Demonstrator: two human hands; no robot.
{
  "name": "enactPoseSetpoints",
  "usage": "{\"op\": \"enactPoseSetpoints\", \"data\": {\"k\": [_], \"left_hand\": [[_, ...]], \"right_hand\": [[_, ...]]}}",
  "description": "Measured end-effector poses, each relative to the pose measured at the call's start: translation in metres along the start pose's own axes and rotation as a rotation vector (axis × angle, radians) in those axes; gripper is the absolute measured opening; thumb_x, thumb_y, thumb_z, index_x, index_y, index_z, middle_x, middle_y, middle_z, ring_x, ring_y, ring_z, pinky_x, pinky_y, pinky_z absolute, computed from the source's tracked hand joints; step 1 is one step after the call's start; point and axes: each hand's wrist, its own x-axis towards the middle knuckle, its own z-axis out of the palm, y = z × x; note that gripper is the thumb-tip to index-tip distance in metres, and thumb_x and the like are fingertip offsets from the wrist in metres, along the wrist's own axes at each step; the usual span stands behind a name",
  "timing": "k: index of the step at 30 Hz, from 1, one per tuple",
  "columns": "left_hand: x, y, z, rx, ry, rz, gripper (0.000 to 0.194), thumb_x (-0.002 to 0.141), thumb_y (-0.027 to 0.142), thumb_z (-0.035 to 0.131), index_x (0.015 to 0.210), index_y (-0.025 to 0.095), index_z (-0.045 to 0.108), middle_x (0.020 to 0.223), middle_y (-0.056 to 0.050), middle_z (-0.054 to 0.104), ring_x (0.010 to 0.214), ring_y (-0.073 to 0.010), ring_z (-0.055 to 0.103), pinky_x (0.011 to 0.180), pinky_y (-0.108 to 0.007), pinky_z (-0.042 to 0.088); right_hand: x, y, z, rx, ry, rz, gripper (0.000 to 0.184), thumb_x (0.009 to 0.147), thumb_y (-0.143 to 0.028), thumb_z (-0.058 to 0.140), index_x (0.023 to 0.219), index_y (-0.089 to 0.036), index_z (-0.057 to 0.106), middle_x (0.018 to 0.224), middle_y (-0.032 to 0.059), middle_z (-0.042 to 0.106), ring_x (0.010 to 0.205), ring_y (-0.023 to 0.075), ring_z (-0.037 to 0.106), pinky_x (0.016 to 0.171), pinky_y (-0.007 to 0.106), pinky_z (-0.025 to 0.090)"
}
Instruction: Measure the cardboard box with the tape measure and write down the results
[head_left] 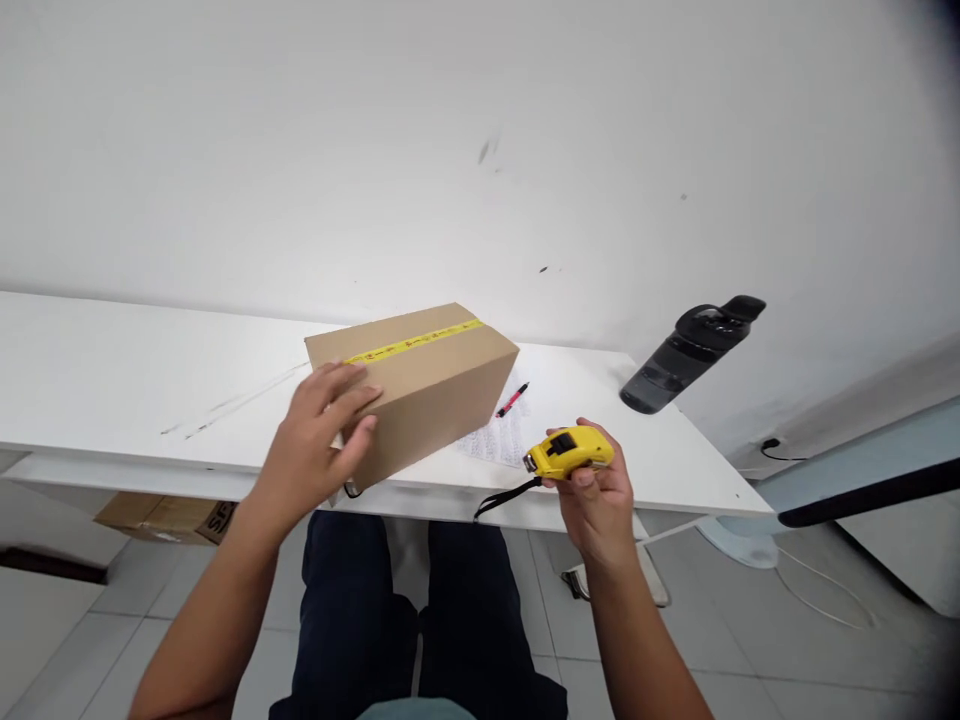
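A brown cardboard box stands at an angle on the white desk, its near corner by the front edge. A strip of yellow tape with red print runs along its top. My left hand rests on the box's near left end, fingers spread over the top edge and thumb against the side. To the right of the box, my right hand is closed around a yellow tape measure. Its metal tip points left and a black wrist strap dangles from it. No blade is visibly drawn out.
A red and black pen lies on a sheet of paper partly behind the box. A dark water bottle stands at the desk's right end by the wall. Another cardboard box sits below the desk at left.
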Motion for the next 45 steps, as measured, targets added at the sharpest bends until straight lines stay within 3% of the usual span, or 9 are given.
{"op": "enactPoseSetpoints", "data": {"k": [6,16,21,25,28,30,34,40,45], "left_hand": [[-0.024,-0.019,-0.025,-0.005,0.189,-0.155,0.035,0.097,0.021,0.055,0.131,0.028,0.059,0.154,-0.011,0.047,0.147,-0.0308,0.043,0.114,-0.056,0.045],[-0.032,0.081,-0.012,0.028,0.226,0.497,0.013,0.089,0.018,0.072,0.096,0.029,0.072,0.1,0.002,0.079,0.096,-0.0145,0.073,0.116,-0.044,0.045],[-0.035,0.041,-0.033,0.199,0.289,0.471,0.027,0.084,0.006,0.073,0.098,0.029,0.072,0.093,0.004,0.079,0.08,-0.0114,0.072,0.118,-0.041,0.041],[-0.042,-0.03,-0.043,0.255,0.405,0.021,0.061,0.089,0.014,0.071,0.142,0.036,0.051,0.092,0.005,0.076,0.081,-0.0165,0.071,0.112,-0.048,0.046],[-0.048,-0.077,-0.047,0.172,0.441,-0.232,0.079,0.094,0.027,0.067,0.159,0.039,0.023,0.101,0.005,0.076,0.086,-0.0203,0.071,0.109,-0.056,0.047],[-0.052,-0.094,-0.05,0.166,0.387,-0.281,0.059,0.096,0.032,0.063,0.151,0.038,0.042,0.109,0.004,0.076,0.097,-0.023,0.07,0.108,-0.056,0.048],[-0.05,-0.093,-0.049,0.125,0.326,-0.188,0.022,0.099,0.036,0.059,0.117,0.032,0.071,0.111,0.0,0.076,0.107,-0.0258,0.069,0.098,-0.049,0.053],[-0.039,-0.061,-0.035,0.018,0.162,-0.049,0.05,0.105,0.053,0.032,0.134,0.027,0.063,0.13,-0.011,0.069,0.128,-0.0302,0.059,0.111,-0.052,0.043],[-0.037,-0.061,-0.032,0.109,0.188,-0.036,0.035,0.098,0.036,0.06,0.132,0.03,0.063,0.126,-0.008,0.072,0.125,-0.0285,0.062,0.109,-0.05,0.046]], "right_hand": [[0.001,-0.009,0.009,0.134,-0.047,-0.076,0.06,0.068,-0.062,0.086,0.11,-0.027,0.061,0.097,0.0059,0.076,0.053,0.0148,0.063,0.043,0.028,0.051],[-0.038,-0.041,0.071,0.186,-0.574,0.135,0.055,0.07,-0.051,0.09,0.103,-0.028,0.053,0.088,-0.0002,0.074,0.049,0.0128,0.064,0.044,0.026,0.055],[-0.016,-0.038,0.061,0.047,-0.408,0.035,0.056,0.071,-0.043,0.091,0.113,-0.028,0.056,0.084,-0.0015,0.07,0.055,0.013,0.064,0.05,0.026,0.057],[0.036,-0.023,0.043,-0.032,0.041,-0.149,0.059,0.079,-0.048,0.083,0.126,-0.029,0.053,0.093,-0.0006,0.066,0.06,0.0108,0.059,0.052,0.023,0.052],[0.07,-0.009,0.031,-0.054,0.117,-0.19,0.054,0.081,-0.049,0.081,0.124,-0.027,0.057,0.101,0.0015,0.066,0.071,0.0125,0.061,0.059,0.025,0.053],[0.081,-0.002,0.028,-0.064,0.095,-0.183,0.056,0.08,-0.049,0.081,0.126,-0.027,0.058,0.106,0.0026,0.066,0.076,0.0139,0.063,0.063,0.027,0.054],[0.08,0.005,0.033,-0.129,0.05,-0.207,0.057,0.082,-0.051,0.078,0.13,-0.027,0.058,0.104,0.0035,0.066,0.076,0.0154,0.063,0.066,0.031,0.055],[0.074,0.007,0.041,-0.185,0.029,-0.223,0.057,0.085,-0.052,0.073,0.134,-0.028,0.058,0.107,0.0055,0.066,0.079,0.0175,0.063,0.068,0.033,0.056],[0.075,0.01,0.039,-0.195,0.03,-0.224,0.055,0.086,-0.051,0.073,0.135,-0.03,0.058,0.102,0.0037,0.065,0.073,0.0161,0.06,0.067,0.033,0.055]]}}
